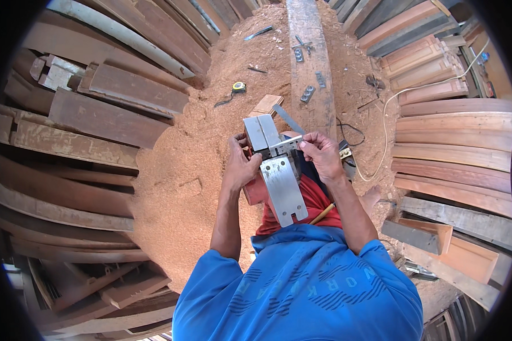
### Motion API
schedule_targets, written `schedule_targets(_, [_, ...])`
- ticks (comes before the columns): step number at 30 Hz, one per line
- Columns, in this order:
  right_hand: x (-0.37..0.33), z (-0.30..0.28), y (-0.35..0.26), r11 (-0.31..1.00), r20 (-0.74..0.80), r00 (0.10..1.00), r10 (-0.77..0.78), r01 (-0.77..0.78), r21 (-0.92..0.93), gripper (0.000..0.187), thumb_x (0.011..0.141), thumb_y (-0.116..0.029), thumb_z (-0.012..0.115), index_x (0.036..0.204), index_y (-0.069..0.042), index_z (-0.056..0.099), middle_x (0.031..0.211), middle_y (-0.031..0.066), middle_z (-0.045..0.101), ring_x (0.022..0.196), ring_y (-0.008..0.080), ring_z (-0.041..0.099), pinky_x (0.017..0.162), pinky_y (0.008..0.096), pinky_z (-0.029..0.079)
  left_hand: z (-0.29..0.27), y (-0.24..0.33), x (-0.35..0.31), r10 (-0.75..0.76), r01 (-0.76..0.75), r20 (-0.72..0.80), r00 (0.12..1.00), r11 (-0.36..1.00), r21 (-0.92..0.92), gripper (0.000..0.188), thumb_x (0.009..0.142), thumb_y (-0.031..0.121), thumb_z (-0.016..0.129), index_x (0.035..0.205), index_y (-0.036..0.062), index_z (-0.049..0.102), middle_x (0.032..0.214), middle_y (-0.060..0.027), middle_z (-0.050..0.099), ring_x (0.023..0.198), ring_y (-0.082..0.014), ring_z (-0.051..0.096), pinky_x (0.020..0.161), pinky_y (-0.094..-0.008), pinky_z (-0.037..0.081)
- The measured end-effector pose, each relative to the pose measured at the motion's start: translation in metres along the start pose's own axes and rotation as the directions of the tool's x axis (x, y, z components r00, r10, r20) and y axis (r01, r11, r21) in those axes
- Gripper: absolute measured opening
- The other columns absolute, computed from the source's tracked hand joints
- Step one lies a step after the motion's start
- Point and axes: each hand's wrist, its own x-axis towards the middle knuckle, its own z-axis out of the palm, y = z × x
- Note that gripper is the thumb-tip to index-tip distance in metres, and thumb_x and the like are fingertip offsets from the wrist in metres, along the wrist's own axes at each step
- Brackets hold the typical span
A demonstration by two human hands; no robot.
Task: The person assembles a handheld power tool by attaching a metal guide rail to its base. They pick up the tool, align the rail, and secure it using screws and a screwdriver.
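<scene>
An electric hand planer (283,190) rests bottom up on my lap, its two silver sole plates facing me with a gap between them. My left hand (244,162) is closed round the planer's left side, with the thumb beside the gap. My right hand (322,157) pinches the right end of a slotted metal strip (289,145), which looks like a planer blade or its holder. The strip's other end lies at the gap, and I cannot tell whether it is seated. Just beyond is a flat grey metal bar (288,118), partly hidden by the planer and strip.
Sawdust covers the floor around a long plank (313,62) bearing small metal parts (308,94). A tape measure (239,87), a chisel-like tool (259,32) and a wood block (267,104) lie ahead. Stacked boards (455,136) line both sides; a pale cable (388,122) curves right.
</scene>
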Motion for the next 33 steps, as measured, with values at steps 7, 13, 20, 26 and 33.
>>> schedule_targets(7, [-0.001,0.005,0.004,1.0,-0.031,1.0,-0.003,0.004,0.028,0.015,0.087,-0.002,0.071,0.1,-0.002,0.062,0.082,0.0048,0.069,0.065,0.0047,0.058,0.056,0.0183,0.046,-0.001,-0.003,0.007,-0.042,0.042,0.012,0.999,0.999,-0.03,0.068,0.077,0.013,0.062,0.133,-0.0104,0.03,0.12,-0.0252,0.053,0.109,-0.0301,0.058,0.094,-0.0412,0.051])
schedule_targets(13, [-0.004,0.014,0.01,1.0,-0.087,0.996,-0.007,0.006,-0.014,0.012,0.086,0.001,0.07,0.095,0.0,0.063,0.082,0.006,0.069,0.065,0.0051,0.057,0.056,0.0185,0.046,0.0,0.001,-0.001,-0.025,0.028,0.016,1.0,0.968,-0.247,0.056,0.081,0.007,0.051,0.131,-0.0093,0.033,0.122,-0.0239,0.053,0.111,-0.0287,0.056,0.097,-0.0397,0.048])
schedule_targets(20, [-0.004,0.019,0.015,1.0,-0.087,0.996,0.018,-0.02,-0.022,0.007,0.085,0.0,0.07,0.09,0.0,0.065,0.081,0.005,0.069,0.065,0.0052,0.057,0.057,0.0203,0.046,-0.001,-0.008,0.003,-0.062,0.068,0.028,0.998,0.878,-0.473,0.053,0.082,0.008,0.039,0.133,-0.0087,0.034,0.123,-0.0227,0.053,0.11,-0.0256,0.056,0.099,-0.0359,0.047])
schedule_targets(26, [-0.003,0.02,0.013,0.985,-0.074,0.996,0.047,-0.058,-0.161,0.007,0.086,-0.003,0.07,0.091,0.001,0.068,0.082,0.0038,0.068,0.067,0.0061,0.059,0.06,0.021,0.048,0.001,-0.001,0.002,-0.099,0.093,0.008,0.995,0.901,-0.425,0.049,0.085,0.007,0.036,0.131,-0.0083,0.036,0.121,-0.0217,0.053,0.11,-0.024,0.056,0.098,-0.0348,0.047])
schedule_targets(33, [-0.005,0.027,0.011,0.933,-0.045,0.998,-0.046,0.027,-0.358,0.01,0.085,-0.005,0.072,0.09,0.003,0.069,0.08,0.0031,0.067,0.069,0.0072,0.06,0.064,0.0225,0.049,0.0,0.01,0.003,-0.213,0.22,0.055,0.975,0.953,-0.209,0.047,0.088,0.007,0.036,0.134,-0.0041,0.033,0.103,-0.017,0.062,0.079,-0.0193,0.063,0.068,-0.0301,0.054])
